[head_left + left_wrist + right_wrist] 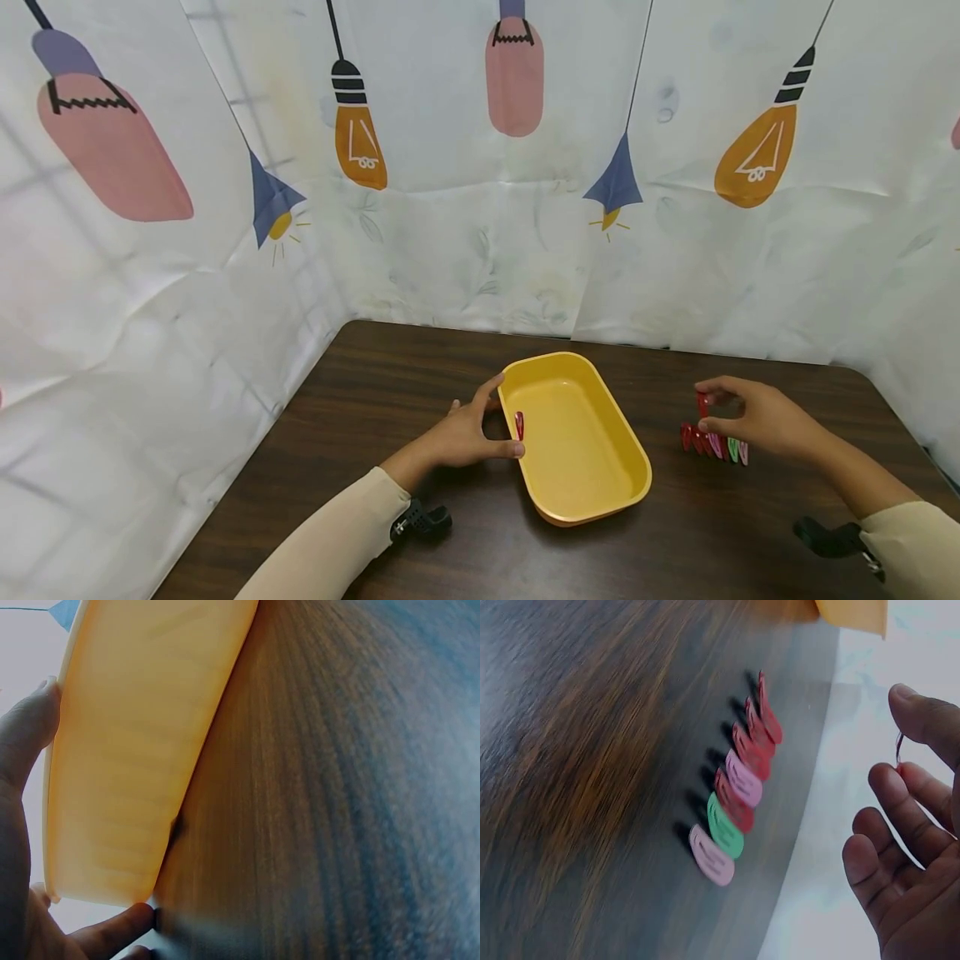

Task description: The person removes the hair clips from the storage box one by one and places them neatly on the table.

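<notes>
My left hand (pixel 465 429) grips the left side of a yellow plastic tray (pixel 577 450), thumb and fingers spread along its rim. In the left wrist view the tray's outer wall (pixel 142 750) rises beside the thumb. One red snap hair clip (pixel 519 426) sits against the tray's left wall, just above the thumb. To the right, my right hand (pixel 761 417) pinches another red hair clip (pixel 702 404) between thumb and fingertips, over a row of clips. That held clip shows edge-on in the right wrist view. The row includes red ones, a green clip (pixel 725 829) and pink ones.
A dark wood-grain table (pixel 375 375) carries the tray and the row of clips. White cloth (pixel 450 250) printed with lamps and bulbs hangs behind the table and along its left side. Black straps with mounts (pixel 423 521) sit at both wrists.
</notes>
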{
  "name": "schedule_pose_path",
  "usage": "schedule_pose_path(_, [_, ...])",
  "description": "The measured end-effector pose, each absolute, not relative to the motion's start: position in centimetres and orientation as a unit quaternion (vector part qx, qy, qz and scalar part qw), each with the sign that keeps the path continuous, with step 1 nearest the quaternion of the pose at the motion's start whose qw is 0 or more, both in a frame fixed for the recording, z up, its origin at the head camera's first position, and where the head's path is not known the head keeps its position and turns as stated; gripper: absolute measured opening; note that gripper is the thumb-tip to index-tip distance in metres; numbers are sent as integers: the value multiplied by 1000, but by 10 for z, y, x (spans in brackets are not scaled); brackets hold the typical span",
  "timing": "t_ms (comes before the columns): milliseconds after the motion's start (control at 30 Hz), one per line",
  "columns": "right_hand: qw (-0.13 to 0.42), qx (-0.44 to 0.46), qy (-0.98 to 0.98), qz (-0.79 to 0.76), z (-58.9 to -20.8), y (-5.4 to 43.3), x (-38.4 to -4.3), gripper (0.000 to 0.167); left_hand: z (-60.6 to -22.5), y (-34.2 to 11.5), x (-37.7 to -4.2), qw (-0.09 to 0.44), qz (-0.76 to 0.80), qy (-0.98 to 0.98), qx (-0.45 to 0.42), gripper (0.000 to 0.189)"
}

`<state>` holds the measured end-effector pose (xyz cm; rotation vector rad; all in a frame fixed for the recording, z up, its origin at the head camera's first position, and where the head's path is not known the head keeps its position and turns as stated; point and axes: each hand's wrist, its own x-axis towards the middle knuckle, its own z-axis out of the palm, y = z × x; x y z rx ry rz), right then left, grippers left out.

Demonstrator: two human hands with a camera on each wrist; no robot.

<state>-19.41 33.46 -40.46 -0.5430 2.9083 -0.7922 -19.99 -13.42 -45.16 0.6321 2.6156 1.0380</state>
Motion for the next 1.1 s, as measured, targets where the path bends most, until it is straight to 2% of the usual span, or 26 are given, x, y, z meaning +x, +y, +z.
schedule_pose_path(1100, [28,-136,962,-233,-426,382,-173,67,-452,-134,-200,131,349,903,214,119])
